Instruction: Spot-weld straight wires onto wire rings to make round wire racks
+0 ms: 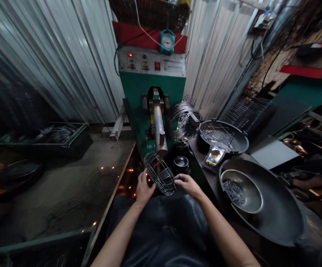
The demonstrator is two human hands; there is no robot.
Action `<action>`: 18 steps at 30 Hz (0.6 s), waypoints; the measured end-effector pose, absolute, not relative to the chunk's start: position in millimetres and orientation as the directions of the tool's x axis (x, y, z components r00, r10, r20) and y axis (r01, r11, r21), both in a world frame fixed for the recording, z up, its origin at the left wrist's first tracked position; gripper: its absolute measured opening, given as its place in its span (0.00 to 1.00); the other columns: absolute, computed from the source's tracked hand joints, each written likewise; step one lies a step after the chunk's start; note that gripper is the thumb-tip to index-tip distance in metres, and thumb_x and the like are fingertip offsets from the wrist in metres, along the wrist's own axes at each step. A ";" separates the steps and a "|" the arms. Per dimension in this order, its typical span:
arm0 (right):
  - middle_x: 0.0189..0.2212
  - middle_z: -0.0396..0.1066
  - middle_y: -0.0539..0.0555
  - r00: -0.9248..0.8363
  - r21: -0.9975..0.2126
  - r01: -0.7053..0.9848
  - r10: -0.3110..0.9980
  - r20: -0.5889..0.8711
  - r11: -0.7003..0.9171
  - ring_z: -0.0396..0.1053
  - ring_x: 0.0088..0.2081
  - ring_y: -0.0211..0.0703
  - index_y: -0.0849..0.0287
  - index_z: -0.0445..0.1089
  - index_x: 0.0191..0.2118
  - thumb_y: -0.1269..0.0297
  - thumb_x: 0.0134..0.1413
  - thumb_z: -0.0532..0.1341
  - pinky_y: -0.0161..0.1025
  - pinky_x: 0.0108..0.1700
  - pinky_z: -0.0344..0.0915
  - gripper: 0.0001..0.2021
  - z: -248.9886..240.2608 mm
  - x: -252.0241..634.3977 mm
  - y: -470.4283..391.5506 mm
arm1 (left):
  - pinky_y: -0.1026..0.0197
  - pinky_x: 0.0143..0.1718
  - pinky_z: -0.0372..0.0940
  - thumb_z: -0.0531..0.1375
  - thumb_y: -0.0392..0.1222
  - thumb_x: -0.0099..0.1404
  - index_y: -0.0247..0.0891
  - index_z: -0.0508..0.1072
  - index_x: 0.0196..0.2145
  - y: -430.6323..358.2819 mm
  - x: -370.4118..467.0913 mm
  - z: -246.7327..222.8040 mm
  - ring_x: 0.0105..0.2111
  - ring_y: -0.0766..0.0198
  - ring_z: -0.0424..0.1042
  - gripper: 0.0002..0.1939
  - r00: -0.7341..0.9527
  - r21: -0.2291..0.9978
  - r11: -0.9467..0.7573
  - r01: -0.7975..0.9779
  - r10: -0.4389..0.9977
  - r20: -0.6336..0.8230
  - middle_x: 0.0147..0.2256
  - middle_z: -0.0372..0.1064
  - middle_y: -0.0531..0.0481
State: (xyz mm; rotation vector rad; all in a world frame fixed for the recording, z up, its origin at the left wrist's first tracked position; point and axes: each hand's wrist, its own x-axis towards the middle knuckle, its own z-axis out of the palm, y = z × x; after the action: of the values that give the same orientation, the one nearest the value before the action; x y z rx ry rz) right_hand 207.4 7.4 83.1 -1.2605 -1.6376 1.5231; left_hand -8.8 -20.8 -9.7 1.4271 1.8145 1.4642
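Note:
An oval wire basket (165,180) hangs tilted at the tip of the spot welder's metal electrode arm (159,128), in the middle of the head view. My left hand (144,189) is closed with its fingers at the basket's left side. On the other side my right hand (188,184) pinches the wires at the right edge. The green spot welder (133,87) stands right in front, a small red lamp lit on its panel. Where the electrode meets the basket, the wires overlap and the contact is hard to make out. Small orange sparks glow left of my left hand.
At the right, a large wok (283,207) holds a steel bowl (257,193) of small metal pieces. Behind it, a dark pan (243,142) carries wire grids, with a plastic packet (215,155) beside it. A wire bundle (183,118) sits by the welder. Left stands a green bin (77,139).

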 end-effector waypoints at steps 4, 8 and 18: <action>0.25 0.69 0.49 -0.378 -0.966 0.260 0.919 -0.115 -0.014 0.65 0.31 0.40 0.60 0.71 0.28 0.58 0.42 0.61 0.37 0.38 0.60 0.10 82.3 203.4 4.2 | 0.40 0.59 0.38 0.61 0.38 0.52 0.35 0.62 0.54 -18.9 1.1 -16.5 0.58 0.45 0.51 0.30 -0.228 0.664 -0.194 0.722 0.840 0.493 0.54 0.56 0.34; 0.25 0.69 0.49 -0.372 -0.973 0.229 0.923 -0.097 -0.010 0.65 0.30 0.40 0.60 0.70 0.29 0.59 0.44 0.60 0.36 0.37 0.60 0.09 87.5 196.6 0.9 | 0.38 0.58 0.36 0.61 0.39 0.53 0.38 0.65 0.48 -14.2 7.2 -24.5 0.56 0.46 0.55 0.24 -0.134 0.627 -0.280 0.727 0.838 0.529 0.52 0.60 0.36; 0.23 0.68 0.49 -0.364 -0.981 0.195 0.927 -0.090 -0.018 0.63 0.28 0.39 0.61 0.70 0.28 0.59 0.42 0.59 0.35 0.32 0.59 0.10 106.0 171.1 22.8 | 0.46 0.56 0.51 0.59 0.40 0.55 0.38 0.63 0.48 -8.8 7.5 -22.5 0.55 0.51 0.57 0.22 -0.205 0.747 -0.313 0.587 0.834 0.511 0.50 0.61 0.38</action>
State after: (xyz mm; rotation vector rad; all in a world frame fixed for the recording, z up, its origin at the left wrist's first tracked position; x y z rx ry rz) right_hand 171.1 22.8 106.0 -1.1888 -1.6100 1.4353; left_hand 7.5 -8.8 -22.5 1.8110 1.6789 1.5289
